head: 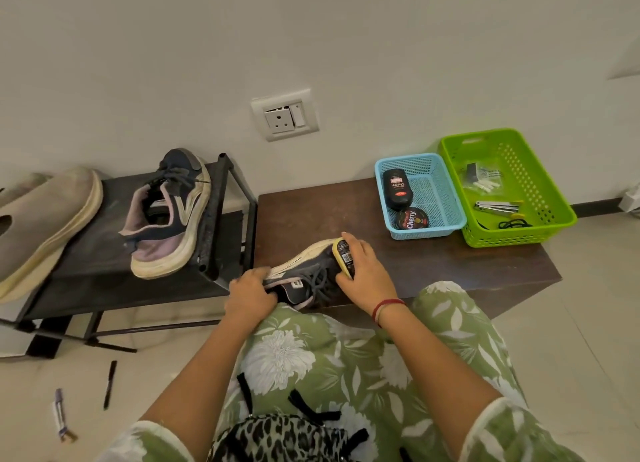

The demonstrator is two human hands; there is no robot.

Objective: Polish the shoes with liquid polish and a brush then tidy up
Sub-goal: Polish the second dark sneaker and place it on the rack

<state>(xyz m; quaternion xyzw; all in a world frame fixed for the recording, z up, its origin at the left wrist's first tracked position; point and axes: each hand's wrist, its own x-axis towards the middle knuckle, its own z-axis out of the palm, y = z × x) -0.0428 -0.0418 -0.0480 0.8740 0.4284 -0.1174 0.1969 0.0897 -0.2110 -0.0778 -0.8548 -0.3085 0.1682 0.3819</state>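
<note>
Dark shoe (pixel 304 274) at the table's (pixel 450 264) 7 o'clock edge, left hand (pixel 251 293) gripping its heel, right hand (pixel 363 269) curled round a yellow brush (pixel 341 255) (pressed on the toe), polish bottle (pixel 398 189) in basket (pixel 426 234) at 2 o'clock

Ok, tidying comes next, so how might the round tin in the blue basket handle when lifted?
The round tin looks rigid and small, so probably light. Its glossy lid may be slippery. Round, seemingly tilted in the blue basket, it might roll.

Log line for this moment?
left hand: grips shoe heel | right hand: grips yellow applicator on shoe | second shoe: on rack
</note>
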